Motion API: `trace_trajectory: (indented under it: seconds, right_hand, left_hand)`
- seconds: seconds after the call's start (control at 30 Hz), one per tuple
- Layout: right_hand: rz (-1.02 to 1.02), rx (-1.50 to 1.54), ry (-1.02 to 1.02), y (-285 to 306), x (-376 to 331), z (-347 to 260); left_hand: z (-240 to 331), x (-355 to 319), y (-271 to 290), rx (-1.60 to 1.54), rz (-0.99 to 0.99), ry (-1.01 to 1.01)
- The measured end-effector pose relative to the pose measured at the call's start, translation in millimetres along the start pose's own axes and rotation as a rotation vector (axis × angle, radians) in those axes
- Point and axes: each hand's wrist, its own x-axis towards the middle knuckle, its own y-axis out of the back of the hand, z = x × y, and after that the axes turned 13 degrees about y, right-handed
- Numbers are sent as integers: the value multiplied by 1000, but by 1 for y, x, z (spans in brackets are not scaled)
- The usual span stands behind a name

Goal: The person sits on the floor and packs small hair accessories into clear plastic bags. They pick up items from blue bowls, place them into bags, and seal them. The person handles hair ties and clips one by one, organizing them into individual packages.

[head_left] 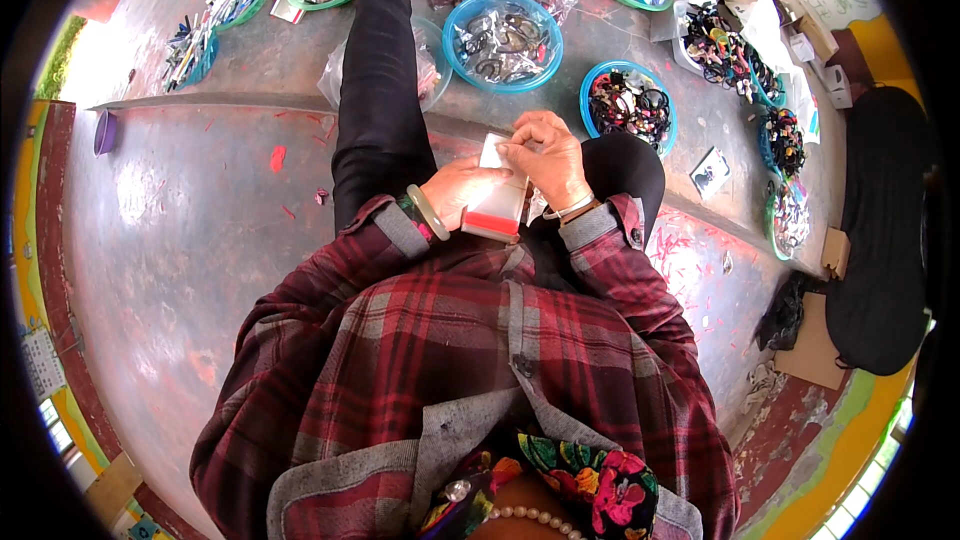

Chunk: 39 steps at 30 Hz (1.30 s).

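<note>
In my lap lies a small slim box (pixel 497 204), white with a red end toward my body. My left hand (pixel 452 187) grips it from the left side, thumb across its top face. My right hand (pixel 553 156) is over the box's far end, its fingers curled and pinched together there. Whatever those fingers hold, if anything, is too small or hidden to make out. Just beyond my hands stands a blue basin (pixel 450 58) of small items in clear bags. A blue basket (pixel 673 128) with dark, mixed small accessories sits past my right knee.
My left leg stretches forward over a step edge. More baskets of small goods line the far side and right, including a green basket (pixel 637 6). A picture card (pixel 710 172) lies on the floor at right. Far left stands a purple cup (pixel 105 133). Red scraps litter the floor.
</note>
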Motion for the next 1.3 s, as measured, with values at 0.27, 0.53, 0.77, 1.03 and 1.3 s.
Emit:
trace_trajectory:
  seconds: [0.27, 0.53, 0.77, 1.03, 1.3]
  right_hand:
    - [6, -395, 528, 8, 3, -21]
    - [-56, -547, 777, 10, -2, -33]
    - [-6, -496, 767, 11, -1, -41]
    - [136, -411, 687, 8, -3, -39]
    - [94, -334, 597, 11, -1, -44]
  left_hand:
    - [2, -1, 5, -63, -73, 25]
    - [10, -6, 6, -103, -92, -111]
    - [17, -14, -5, 113, 25, -390]
    - [28, -25, -22, 581, 211, -700]
    - [26, -24, -17, 658, 138, -599]
